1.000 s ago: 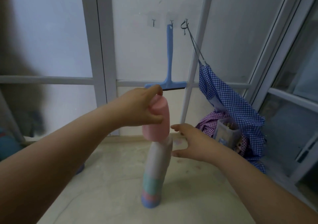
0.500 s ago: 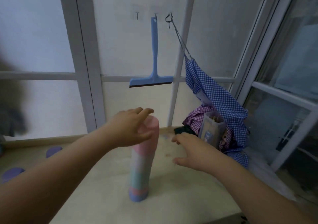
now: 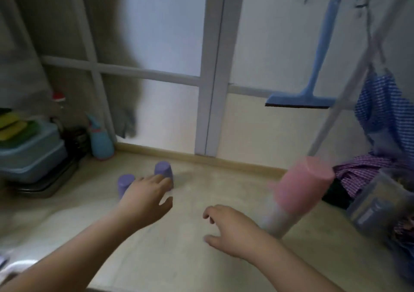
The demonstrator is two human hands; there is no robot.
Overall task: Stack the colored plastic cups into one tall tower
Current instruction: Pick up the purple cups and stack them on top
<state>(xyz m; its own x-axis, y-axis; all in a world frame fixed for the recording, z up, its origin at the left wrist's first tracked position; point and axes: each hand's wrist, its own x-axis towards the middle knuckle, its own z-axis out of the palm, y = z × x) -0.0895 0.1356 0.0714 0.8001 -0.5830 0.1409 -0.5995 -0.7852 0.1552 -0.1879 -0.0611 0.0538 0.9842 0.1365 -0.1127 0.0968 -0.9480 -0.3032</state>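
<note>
- Left hand [image 3: 146, 198] was spread open, empty, reaching twd 2 purple cups [image 3: 164, 169] at 10 o'clock, fingertips just beside the nearer one.
- Right hand [image 3: 233, 229] was open, holding nothing, at 6 o'clock.
- Cup tower [image 3: 298, 193], pink cup on top, stood at 3 o'clock, blurred, looking tilted, apart from both hands.
- Blue squeegee [image 3: 313, 67] hung at 1 o'clock.

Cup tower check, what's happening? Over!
Both hands empty: left hand reaching for two purple cups, right hand open. Tower standing, pink on top. Nothing blocking.
</note>
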